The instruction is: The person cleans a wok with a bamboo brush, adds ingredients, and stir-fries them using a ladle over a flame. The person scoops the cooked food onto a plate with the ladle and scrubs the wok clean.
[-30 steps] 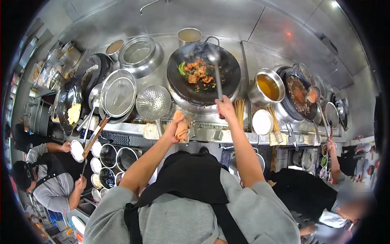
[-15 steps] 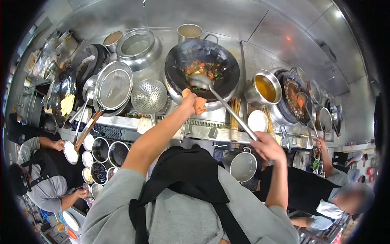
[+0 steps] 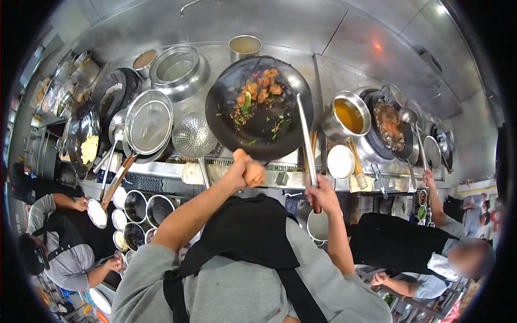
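Note:
My left hand (image 3: 236, 171) is closed round a folded orange cloth (image 3: 255, 175) at the near edge of a black wok (image 3: 226, 121). Browned food chunks (image 3: 262, 89) with green and red bits are spread over the wok's far half; whether some are airborne I cannot tell. In my right hand (image 3: 325, 195) is the wooden-ended handle of a long steel ladle (image 3: 305, 129). Its head end reaches over the wok's right side, where glare and blur obscure the bowl.
A perforated strainer (image 3: 193, 135) and a mesh strainer (image 3: 148, 123) lie left of the wok. On the right stand a pot of amber liquid (image 3: 349, 115), a white bowl (image 3: 341, 161) and bamboo sticks (image 3: 357, 171). Co-workers stand on both sides, the right one at another wok (image 3: 389, 126).
The wok has come towards me with my left hand, and its food has shifted and spread out. My right hand has moved left and lower; the ladle has swung to the wok's right side.

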`<state>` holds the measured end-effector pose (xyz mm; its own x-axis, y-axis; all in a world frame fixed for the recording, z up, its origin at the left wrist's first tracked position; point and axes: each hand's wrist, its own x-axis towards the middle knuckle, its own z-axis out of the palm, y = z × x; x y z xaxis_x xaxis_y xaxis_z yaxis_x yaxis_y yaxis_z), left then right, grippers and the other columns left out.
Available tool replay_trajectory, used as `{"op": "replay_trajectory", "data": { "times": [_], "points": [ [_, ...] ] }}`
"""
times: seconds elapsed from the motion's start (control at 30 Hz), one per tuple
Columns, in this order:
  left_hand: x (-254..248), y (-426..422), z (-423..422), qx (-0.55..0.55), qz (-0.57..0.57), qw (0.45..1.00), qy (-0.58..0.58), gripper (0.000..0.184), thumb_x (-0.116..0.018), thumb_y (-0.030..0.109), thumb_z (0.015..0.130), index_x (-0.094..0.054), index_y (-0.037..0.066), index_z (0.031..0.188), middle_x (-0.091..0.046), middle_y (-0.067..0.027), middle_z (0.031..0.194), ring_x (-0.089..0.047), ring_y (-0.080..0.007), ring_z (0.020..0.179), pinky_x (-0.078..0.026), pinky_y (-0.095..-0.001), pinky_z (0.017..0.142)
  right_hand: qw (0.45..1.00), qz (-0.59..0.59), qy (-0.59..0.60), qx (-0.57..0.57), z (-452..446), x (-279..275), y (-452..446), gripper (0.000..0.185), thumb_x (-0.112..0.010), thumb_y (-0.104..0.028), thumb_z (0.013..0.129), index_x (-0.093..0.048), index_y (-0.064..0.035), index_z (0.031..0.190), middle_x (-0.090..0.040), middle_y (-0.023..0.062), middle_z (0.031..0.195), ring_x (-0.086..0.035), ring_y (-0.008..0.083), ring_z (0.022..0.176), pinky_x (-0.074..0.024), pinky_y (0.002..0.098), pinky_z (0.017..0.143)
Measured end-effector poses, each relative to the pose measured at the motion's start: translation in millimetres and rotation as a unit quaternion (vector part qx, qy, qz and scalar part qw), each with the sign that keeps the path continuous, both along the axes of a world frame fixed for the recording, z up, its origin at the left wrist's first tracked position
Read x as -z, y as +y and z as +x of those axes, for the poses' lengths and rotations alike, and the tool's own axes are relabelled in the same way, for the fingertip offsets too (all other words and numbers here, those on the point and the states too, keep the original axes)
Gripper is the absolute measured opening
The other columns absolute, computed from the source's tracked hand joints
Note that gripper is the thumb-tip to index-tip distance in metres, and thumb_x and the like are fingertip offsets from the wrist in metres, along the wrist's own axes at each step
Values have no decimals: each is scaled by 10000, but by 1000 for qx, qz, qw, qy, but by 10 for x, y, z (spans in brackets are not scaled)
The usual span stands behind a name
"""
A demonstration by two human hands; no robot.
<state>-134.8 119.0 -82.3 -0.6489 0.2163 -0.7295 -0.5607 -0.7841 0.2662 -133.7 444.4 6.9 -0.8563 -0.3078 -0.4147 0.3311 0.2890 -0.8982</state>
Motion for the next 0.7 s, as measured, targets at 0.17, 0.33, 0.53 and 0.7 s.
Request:
{"op": "replay_trajectory", "data": {
  "times": [0.17,0.33,0.53,0.7],
  "points": [
    [-414,-229,-569,53,-41,996,58,310,-516,209,945,-557,-45,1119,-663,-176,934,-691,-358,751,-588,-467,628,993,-68,25,95,-326,-326,-361,176,-522,-240,1075,-559,-68,1084,-489,-2,582,-422,96,357,-361,265,318],
    [7,201,283,-108,-389,901,157,238,-582,95,896,-548,36,1124,-647,-113,934,-684,-267,727,-584,-443,619,992,39,-1,118,-263,28,-436,273,-577,-288,1046,-544,-58,1189,-463,-3,583,-444,106,379,-377,285,312],
    [-767,-174,316,-38,-102,993,37,168,-578,159,871,-558,32,979,-615,-112,789,-649,-267,620,-555,-418,534,717,-526,-447,97,-108,-140,-924,322,-498,-240,1078,-526,-67,1349,-401,-47,641,-347,48,370,-306,236,291],
    [-910,-401,1064,-45,-8,999,-10,222,-607,198,826,-573,19,953,-610,-120,751,-612,-265,595,-536,-398,540,702,-516,-488,54,120,-385,-554,385,-373,-156,1087,-457,-13,1435,-425,-12,678,-408,65,380,-389,259,318]
  ]
}}
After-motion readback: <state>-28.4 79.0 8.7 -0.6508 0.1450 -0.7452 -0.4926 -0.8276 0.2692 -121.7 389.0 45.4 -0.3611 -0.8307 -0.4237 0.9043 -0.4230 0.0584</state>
